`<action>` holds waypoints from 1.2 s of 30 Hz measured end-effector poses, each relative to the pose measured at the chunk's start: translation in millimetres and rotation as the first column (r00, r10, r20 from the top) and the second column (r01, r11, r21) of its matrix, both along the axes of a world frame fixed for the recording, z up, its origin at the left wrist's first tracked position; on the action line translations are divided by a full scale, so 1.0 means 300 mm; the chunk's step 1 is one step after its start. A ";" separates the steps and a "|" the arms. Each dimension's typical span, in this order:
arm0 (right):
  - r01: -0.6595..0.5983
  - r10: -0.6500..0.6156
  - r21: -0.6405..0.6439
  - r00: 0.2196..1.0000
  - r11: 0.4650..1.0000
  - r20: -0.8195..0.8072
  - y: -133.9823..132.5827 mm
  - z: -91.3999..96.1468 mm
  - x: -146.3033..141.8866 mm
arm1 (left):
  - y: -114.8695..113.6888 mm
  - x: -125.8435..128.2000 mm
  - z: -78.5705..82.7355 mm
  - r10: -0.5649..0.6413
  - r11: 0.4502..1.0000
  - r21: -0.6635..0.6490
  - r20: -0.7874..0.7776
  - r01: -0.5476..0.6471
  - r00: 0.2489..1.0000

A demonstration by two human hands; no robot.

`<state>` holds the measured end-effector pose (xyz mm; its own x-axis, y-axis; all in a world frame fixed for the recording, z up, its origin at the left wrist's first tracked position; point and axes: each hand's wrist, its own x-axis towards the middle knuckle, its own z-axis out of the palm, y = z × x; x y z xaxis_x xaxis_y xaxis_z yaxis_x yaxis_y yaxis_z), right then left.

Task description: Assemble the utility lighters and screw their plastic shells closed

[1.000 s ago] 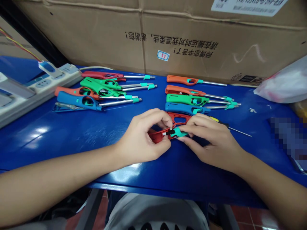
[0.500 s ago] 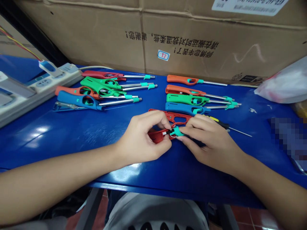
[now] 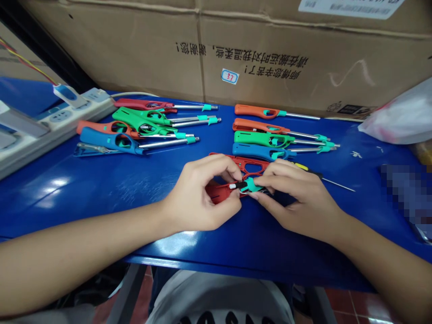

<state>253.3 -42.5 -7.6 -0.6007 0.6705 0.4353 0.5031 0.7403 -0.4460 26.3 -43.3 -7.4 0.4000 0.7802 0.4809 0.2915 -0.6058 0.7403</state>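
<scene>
My left hand (image 3: 204, 193) curls around a red lighter casing half (image 3: 216, 193), thumb and index finger closed at its two edges. Between those fingertips shows a small black igniter piece (image 3: 240, 185) with a white end. On the right, my right hand (image 3: 297, 191) pinches the teal trigger (image 3: 250, 184), which sits against the black piece; a thin pale wire runs beneath it. Just behind lies another red casing half (image 3: 253, 168), its inside facing up. The tips of my right fingers are partly hidden by the parts.
Several gas lighters in a left group (image 3: 111, 141) and a right group (image 3: 259, 139) lie behind my hands. A screwdriver (image 3: 337, 184) lies beyond my right hand. A power strip (image 3: 60, 118) stands left, a cardboard box (image 3: 135, 54) behind, a plastic bag (image 3: 401, 114) right.
The teal trigger and black piece have shifted very slightly in my fingers, and more of the white end shows. Both hands stay in nearly the same place.
</scene>
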 end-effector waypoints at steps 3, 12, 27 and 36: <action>-0.006 0.005 -0.032 0.999 0.999 -0.035 0.003 0.004 -0.007 | 0.000 -0.004 0.004 -0.006 1.000 -0.018 0.000 0.006 1.000; 0.028 -0.035 -0.102 0.997 0.994 -0.069 0.008 0.010 -0.010 | 0.017 -0.014 -0.004 -0.034 0.999 0.025 -0.054 0.036 0.998; 0.119 -0.133 -0.419 0.991 0.900 -0.005 0.029 0.005 0.024 | 0.052 -0.012 -0.053 -0.094 0.993 0.055 -0.109 0.101 0.990; 0.160 -0.178 -0.482 0.984 0.862 0.008 0.020 0.009 0.013 | 0.048 -0.014 -0.045 -0.080 0.986 0.142 -0.078 0.090 0.994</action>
